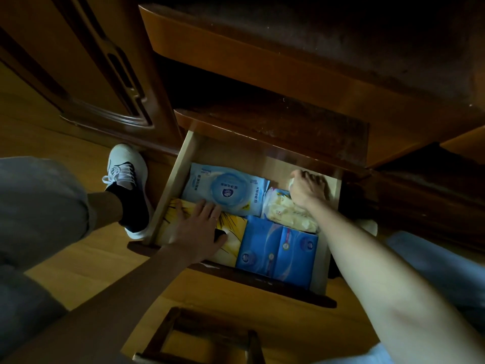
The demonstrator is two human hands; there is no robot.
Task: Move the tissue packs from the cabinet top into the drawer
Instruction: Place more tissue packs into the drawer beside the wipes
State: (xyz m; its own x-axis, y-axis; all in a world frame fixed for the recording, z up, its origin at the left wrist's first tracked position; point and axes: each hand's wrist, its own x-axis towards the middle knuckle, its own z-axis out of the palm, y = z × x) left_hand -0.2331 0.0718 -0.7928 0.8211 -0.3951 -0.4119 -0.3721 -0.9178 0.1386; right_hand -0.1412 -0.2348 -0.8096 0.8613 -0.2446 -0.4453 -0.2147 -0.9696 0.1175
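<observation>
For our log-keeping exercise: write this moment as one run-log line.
drawer: open | left hand: flat on yellow pack | right hand: grips pale pack at back right

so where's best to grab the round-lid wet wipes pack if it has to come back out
Take the wet wipes pack from above by its right short edge, near the pale yellow pack. It lies flat at the drawer's back left, wall on its left, and the left hand crowds its near edge.

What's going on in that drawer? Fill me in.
A person is packing tissue packs into an open drawer. The left hand rests flat on a yellow pack at the front left. The right hand reaches to the back right and grips something pale above a cream pack. A light blue wipes pack and blue packs already lie inside.
</observation>
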